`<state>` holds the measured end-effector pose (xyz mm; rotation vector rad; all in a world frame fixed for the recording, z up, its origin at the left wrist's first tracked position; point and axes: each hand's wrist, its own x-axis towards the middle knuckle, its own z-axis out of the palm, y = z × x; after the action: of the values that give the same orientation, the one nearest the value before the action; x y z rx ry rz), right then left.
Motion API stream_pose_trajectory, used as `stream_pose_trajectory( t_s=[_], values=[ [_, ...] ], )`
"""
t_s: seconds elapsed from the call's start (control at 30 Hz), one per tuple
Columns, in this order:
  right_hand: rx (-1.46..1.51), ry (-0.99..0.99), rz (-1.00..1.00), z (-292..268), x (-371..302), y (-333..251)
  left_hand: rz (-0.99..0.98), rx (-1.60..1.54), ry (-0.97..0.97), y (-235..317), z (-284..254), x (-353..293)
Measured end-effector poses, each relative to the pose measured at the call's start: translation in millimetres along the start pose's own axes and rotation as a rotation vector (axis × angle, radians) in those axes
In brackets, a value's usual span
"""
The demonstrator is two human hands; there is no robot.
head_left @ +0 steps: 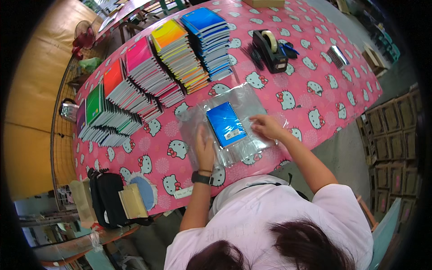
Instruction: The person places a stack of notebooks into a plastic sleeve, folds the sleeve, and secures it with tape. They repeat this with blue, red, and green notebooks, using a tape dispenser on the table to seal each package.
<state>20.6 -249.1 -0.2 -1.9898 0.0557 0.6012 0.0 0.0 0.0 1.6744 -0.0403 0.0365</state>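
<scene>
A blue spiral notebook [223, 118] with a white sticker near its lower edge lies on a stack of clear plastic bags [253, 101] in front of me. To its left is my left hand [205, 152], fingers stretched out over the plastic beside the spiral edge, with a dark watch on the wrist. My right hand [266, 127] is at the notebook's right, its fingers apart and pointing toward the cover, over the plastic. Neither hand grips anything I can see; whether the fingertips touch the plastic is unclear.
Beyond stand stacks of blue [204, 20], yellow [168, 33], pink [140, 54], red [114, 75] and green [95, 103] notebooks. A black tape dispenser [271, 53] stands at the far right. A black bag [107, 198] rests at the near left table edge.
</scene>
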Motion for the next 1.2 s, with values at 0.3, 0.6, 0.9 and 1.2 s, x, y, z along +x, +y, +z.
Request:
stream_pose_trajectory(
  t_s=[0.3,0.6,0.9,1.2],
  values=[
    [0.244,-0.019,-0.513,-1,-32,-49,0.091,0.044,-0.313,51,-24,12],
    [0.418,0.025,-0.511,22,3,-66,-0.124,-0.582,-0.201,38,-21,43],
    [-0.009,0.277,-0.484,-10,-57,-85,0.091,-0.546,-0.437,97,-9,23],
    [0.221,0.029,-0.142,-32,-74,-80,-0.186,-0.895,-0.381,108,29,7]
  ],
)
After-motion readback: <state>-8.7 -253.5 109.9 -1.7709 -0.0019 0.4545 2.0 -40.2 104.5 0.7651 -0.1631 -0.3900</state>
